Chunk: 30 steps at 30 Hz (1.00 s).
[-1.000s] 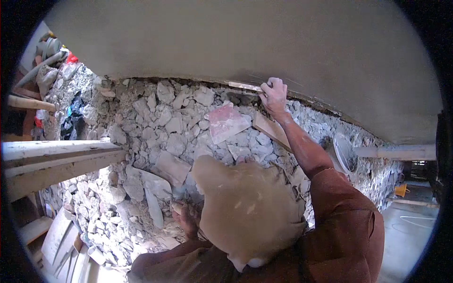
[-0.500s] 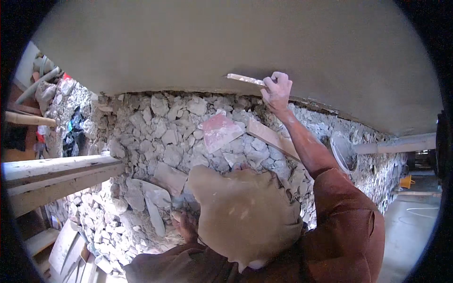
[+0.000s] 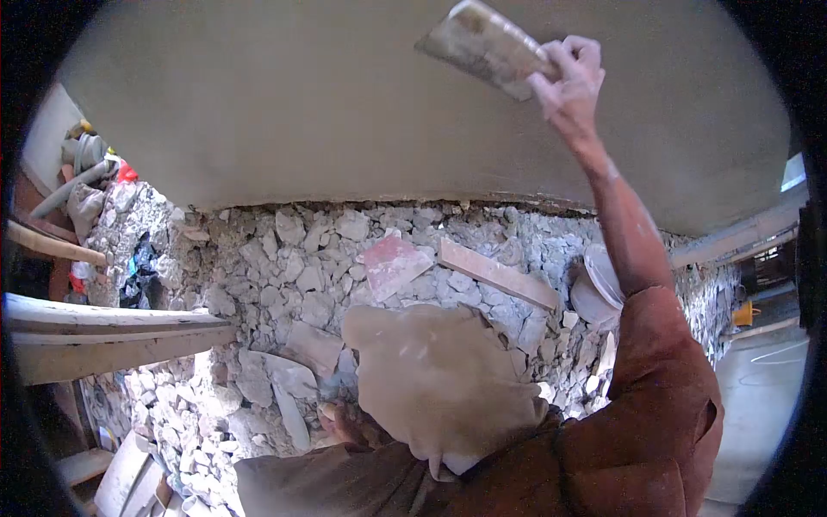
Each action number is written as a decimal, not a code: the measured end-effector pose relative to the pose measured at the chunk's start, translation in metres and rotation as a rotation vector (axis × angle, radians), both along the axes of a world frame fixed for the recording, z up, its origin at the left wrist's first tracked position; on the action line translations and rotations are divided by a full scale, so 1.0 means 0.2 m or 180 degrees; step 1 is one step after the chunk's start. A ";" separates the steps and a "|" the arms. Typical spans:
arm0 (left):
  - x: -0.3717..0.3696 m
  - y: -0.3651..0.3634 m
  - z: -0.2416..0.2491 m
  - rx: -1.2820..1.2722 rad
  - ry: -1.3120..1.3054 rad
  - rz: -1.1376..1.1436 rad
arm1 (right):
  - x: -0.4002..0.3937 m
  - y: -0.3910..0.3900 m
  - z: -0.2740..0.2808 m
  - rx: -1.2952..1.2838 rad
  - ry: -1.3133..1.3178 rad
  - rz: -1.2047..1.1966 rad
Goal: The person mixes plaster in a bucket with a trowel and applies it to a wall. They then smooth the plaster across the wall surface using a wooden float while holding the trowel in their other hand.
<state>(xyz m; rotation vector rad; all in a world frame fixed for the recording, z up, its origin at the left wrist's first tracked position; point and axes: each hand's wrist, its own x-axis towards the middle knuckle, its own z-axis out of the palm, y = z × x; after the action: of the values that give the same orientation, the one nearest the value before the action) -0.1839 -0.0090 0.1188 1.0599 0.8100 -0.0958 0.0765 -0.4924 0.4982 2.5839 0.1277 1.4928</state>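
Head view shows the right hand (image 3: pixel 570 82) gripping a trowel (image 3: pixel 482 47) against the plastered wall (image 3: pixel 301 112), the left hand (image 3: pixel 345 422) steadying a mortar-laden hawk (image 3: pixel 435 379) below; flat, even strokes advised.

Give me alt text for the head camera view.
The right hand presses a plaster-caked trowel against a smooth grey wall. The left hand holds a hawk board loaded with wet plaster, above broken stone rubble.
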 end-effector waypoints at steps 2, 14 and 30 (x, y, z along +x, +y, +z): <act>0.00 0.00 0.00 -0.0003 -0.0028 -0.0008 | -0.01 -0.01 0.20 -0.0025 0.0029 0.0185; 0.01 0.01 0.12 -0.0083 -0.0407 -0.0162 | -0.17 0.32 -0.07 0.0026 0.0124 0.0675; -0.05 0.02 0.06 0.0098 -0.0027 -0.0029 | 0.06 0.40 -1.53 0.0572 0.1451 0.0320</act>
<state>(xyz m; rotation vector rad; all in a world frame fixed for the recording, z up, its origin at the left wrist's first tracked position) -0.1932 -0.0049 0.1308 1.0924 0.8012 -0.0865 0.0888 -0.4130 0.1923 3.0643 0.1845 0.9516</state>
